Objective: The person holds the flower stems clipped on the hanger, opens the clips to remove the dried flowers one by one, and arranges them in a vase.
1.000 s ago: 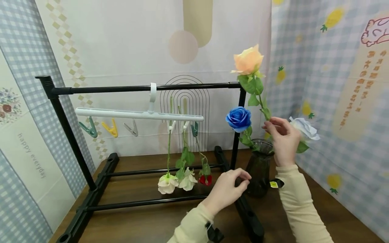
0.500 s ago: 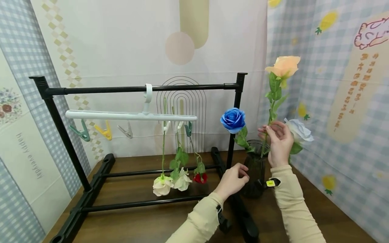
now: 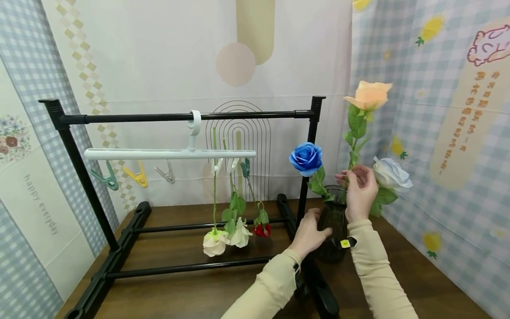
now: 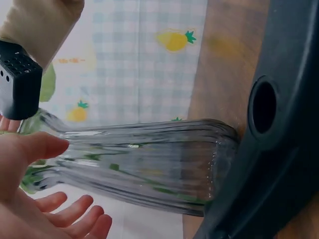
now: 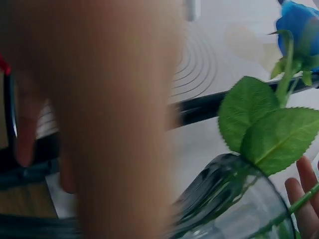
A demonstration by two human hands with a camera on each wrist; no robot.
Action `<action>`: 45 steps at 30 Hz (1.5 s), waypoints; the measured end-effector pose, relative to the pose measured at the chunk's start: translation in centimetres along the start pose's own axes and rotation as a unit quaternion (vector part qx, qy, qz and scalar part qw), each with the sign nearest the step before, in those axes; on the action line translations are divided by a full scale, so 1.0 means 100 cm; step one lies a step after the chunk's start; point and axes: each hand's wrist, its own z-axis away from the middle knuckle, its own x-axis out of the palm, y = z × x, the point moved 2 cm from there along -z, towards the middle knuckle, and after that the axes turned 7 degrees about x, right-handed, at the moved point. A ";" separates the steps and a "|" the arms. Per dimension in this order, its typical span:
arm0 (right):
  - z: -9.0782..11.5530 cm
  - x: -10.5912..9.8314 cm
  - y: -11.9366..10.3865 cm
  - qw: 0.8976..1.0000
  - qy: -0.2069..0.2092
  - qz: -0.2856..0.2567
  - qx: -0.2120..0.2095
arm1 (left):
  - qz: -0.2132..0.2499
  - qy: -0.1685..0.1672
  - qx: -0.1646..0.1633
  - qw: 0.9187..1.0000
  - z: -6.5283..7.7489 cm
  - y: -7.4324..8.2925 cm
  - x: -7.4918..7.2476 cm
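Observation:
My right hand [image 3: 360,192] pinches the stem of a peach rose [image 3: 369,95] above the mouth of a ribbed glass vase [image 3: 331,219]. A green stem [image 5: 296,205] crosses the vase rim in the right wrist view. My left hand [image 3: 311,234] is beside the vase, thumb and fingers spread around its side in the left wrist view. A blue rose [image 3: 306,158] leans left out of the vase. The pale blue rose [image 3: 392,173] tilts right behind my right hand, which hides its stem. A blurred hand part covers much of the right wrist view.
A black rack [image 3: 187,117] stands left of the vase, its foot [image 4: 284,124] near the vase base. From it hangs a white hanger [image 3: 171,153] with clips, holding two cream roses [image 3: 215,242] and a red rose [image 3: 261,229] upside down. A patterned cloth [image 3: 450,133] stands at right.
The peach rose has moved right and down over the vase with my right hand, and its stem now stands more upright. My left hand has spread its fingers at the vase's side.

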 end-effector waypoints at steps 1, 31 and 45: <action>0.001 -0.001 0.001 1.000 0.008 0.010 -0.006 | -0.006 0.000 -0.003 1.000 -0.003 0.001 0.002; 0.023 -0.016 -0.006 0.837 -0.105 0.535 -0.053 | -0.072 0.022 -0.026 0.997 -0.023 0.005 0.021; 0.043 -0.038 -0.036 0.840 -0.130 0.526 -0.039 | -0.098 0.000 -0.021 0.995 -0.019 -0.003 0.028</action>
